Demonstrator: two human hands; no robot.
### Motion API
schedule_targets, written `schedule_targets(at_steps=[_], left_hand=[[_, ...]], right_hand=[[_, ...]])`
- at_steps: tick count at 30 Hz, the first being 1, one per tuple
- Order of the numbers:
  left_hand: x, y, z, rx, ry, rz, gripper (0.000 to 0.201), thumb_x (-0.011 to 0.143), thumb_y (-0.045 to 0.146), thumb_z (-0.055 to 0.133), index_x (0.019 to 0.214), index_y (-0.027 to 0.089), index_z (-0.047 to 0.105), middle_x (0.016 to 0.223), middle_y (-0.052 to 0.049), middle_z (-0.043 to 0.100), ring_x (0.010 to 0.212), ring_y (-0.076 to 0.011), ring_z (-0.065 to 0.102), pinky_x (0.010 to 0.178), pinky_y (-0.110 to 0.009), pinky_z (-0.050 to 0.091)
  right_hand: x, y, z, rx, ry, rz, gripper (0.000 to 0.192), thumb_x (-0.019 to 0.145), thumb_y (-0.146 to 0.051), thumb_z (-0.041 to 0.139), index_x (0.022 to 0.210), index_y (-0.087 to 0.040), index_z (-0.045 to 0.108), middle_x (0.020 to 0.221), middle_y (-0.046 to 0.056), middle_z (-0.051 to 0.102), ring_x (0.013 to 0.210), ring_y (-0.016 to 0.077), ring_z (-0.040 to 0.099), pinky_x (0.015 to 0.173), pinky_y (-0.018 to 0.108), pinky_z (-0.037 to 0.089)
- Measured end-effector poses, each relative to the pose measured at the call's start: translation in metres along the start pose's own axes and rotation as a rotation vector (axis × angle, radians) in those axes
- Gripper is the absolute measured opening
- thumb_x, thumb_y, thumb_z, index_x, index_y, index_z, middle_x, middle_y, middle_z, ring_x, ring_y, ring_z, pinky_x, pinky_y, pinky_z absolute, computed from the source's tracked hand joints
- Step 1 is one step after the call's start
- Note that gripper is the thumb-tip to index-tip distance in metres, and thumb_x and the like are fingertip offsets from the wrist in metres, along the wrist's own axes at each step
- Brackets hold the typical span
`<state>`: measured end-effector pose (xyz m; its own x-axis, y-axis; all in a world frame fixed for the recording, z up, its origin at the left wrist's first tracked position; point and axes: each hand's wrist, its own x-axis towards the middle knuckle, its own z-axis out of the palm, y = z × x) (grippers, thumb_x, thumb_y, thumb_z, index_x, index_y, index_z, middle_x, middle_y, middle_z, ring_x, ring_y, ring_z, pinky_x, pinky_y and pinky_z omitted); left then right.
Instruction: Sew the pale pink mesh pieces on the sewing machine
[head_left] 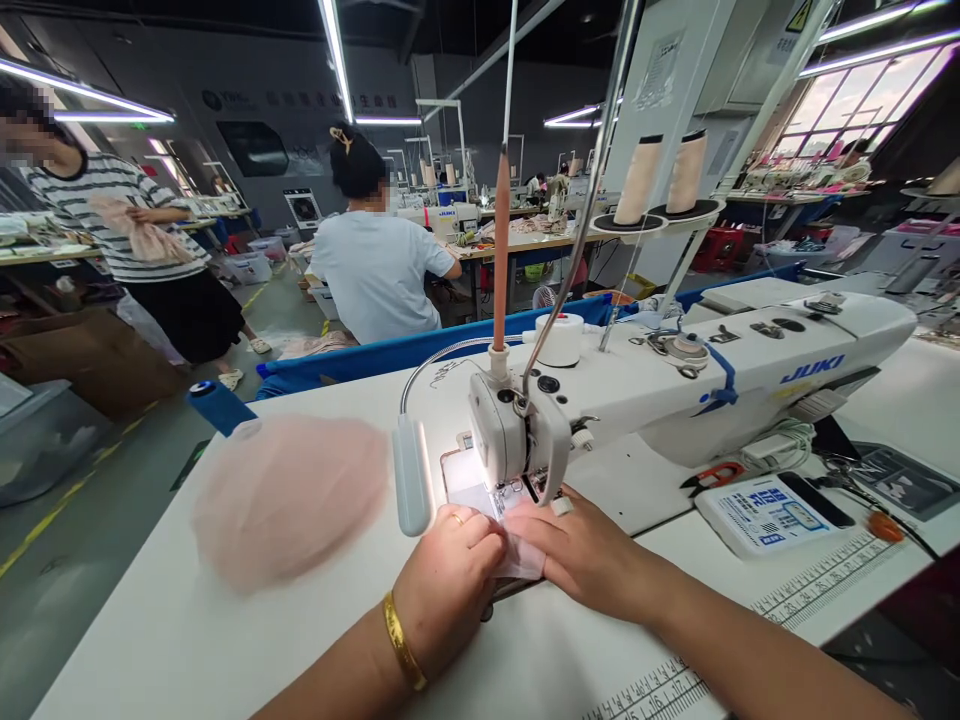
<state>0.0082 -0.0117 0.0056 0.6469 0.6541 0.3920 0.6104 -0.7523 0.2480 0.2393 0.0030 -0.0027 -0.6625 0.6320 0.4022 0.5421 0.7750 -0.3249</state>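
Observation:
A white sewing machine (637, 390) stands on the table, its needle area lit by a small lamp (411, 475). Just in front of the presser foot lies a small piece of sheer pale pink fabric (523, 560). My left hand (454, 560), with a gold bangle at the wrist, has its fingers curled and pressed onto the fabric's left side. From the right, my right hand (581, 550) grips the same fabric, fingers together near the needle. The fingertips of both hands are partly hidden. Further left, a heap of sheer pink fabric (292, 500) rests on the table, slightly blurred.
A blue thread cone (221, 408) lies at the table's back left edge. Right of the machine are red-handled snips (716, 476) and a white box (769, 515). A printed ruler (817, 580) runs along the front edge. Two people (379, 260) are beyond the table.

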Motion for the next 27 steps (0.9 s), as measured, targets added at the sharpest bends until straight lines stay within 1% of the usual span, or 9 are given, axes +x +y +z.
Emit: schedule_targets(at_steps=[1,3,6,10,12,16,21,23,27], left_hand=[[0.0,0.001,0.001,-0.023,0.002,-0.029,0.027,0.09,0.003,0.039,0.081,0.02,0.059,0.082,-0.004,0.068,0.071,-0.0187,0.056,0.072,-0.033,0.047],[0.002,0.002,0.003,-0.092,0.021,-0.105,0.027,0.092,0.005,0.035,0.079,0.021,0.053,0.075,-0.002,0.062,0.067,-0.0175,0.052,0.064,-0.03,0.044],[0.008,0.0,0.006,-0.219,0.053,-0.221,0.022,0.089,0.007,0.036,0.083,0.023,0.049,0.077,-0.002,0.06,0.07,-0.0178,0.053,0.065,-0.028,0.045],[0.015,-0.004,0.007,-0.266,-0.007,-0.319,0.02,0.074,0.007,0.044,0.086,0.023,0.048,0.084,-0.003,0.059,0.078,-0.0206,0.054,0.072,-0.032,0.047],[0.017,-0.008,0.006,-0.264,-0.046,-0.343,0.019,0.071,0.008,0.048,0.083,0.022,0.05,0.084,-0.003,0.058,0.08,-0.0211,0.055,0.073,-0.033,0.047],[0.02,-0.013,0.003,-0.331,-0.071,-0.369,0.012,0.079,0.011,0.05,0.078,0.021,0.057,0.087,-0.004,0.059,0.085,-0.0208,0.058,0.076,-0.032,0.049],[0.021,-0.013,0.0,-0.423,-0.069,-0.377,0.013,0.088,0.023,0.056,0.079,0.021,0.065,0.099,-0.007,0.065,0.101,-0.024,0.061,0.088,-0.036,0.052],[0.02,-0.013,0.001,-0.427,-0.06,-0.385,0.019,0.091,0.028,0.056,0.076,0.02,0.064,0.095,-0.007,0.064,0.095,-0.023,0.061,0.085,-0.035,0.052],[0.019,-0.011,0.002,-0.409,-0.036,-0.363,0.033,0.094,0.032,0.051,0.064,0.02,0.053,0.083,-0.005,0.06,0.081,-0.0195,0.058,0.075,-0.032,0.049]], right_hand=[[0.0,0.0,0.002,0.012,0.004,-0.016,0.025,0.096,-0.012,0.05,0.111,-0.024,0.065,0.098,0.006,0.073,0.089,0.0238,0.063,0.086,0.037,0.048],[0.001,-0.002,0.005,0.028,0.005,-0.021,0.025,0.099,-0.012,0.045,0.108,-0.023,0.065,0.09,0.004,0.072,0.083,0.0221,0.064,0.085,0.037,0.048],[0.004,-0.005,0.007,0.048,0.083,0.051,0.024,0.102,-0.018,0.042,0.103,-0.023,0.066,0.081,0.003,0.071,0.079,0.0227,0.063,0.082,0.037,0.05],[0.009,-0.009,0.006,0.122,0.263,0.14,0.027,0.106,-0.024,0.042,0.102,-0.024,0.069,0.1,0.006,0.075,0.094,0.0236,0.067,0.086,0.037,0.053],[0.01,-0.011,0.007,0.189,0.31,0.209,0.026,0.106,-0.026,0.044,0.104,-0.024,0.07,0.105,0.006,0.076,0.096,0.0231,0.069,0.087,0.037,0.055],[0.011,-0.012,0.008,0.286,0.326,0.31,0.024,0.107,-0.031,0.046,0.106,-0.025,0.07,0.105,0.006,0.076,0.099,0.0242,0.07,0.089,0.038,0.056],[0.01,-0.013,0.007,0.269,0.31,0.268,0.026,0.107,-0.029,0.044,0.107,-0.025,0.07,0.104,0.006,0.075,0.099,0.0238,0.069,0.088,0.037,0.055],[0.01,-0.012,0.006,0.237,0.306,0.231,0.025,0.107,-0.028,0.044,0.103,-0.024,0.069,0.1,0.006,0.074,0.094,0.0232,0.068,0.084,0.036,0.055],[0.01,-0.012,0.006,0.175,0.288,0.19,0.031,0.108,-0.028,0.042,0.091,-0.023,0.067,0.088,0.005,0.072,0.084,0.0219,0.066,0.078,0.035,0.053]])
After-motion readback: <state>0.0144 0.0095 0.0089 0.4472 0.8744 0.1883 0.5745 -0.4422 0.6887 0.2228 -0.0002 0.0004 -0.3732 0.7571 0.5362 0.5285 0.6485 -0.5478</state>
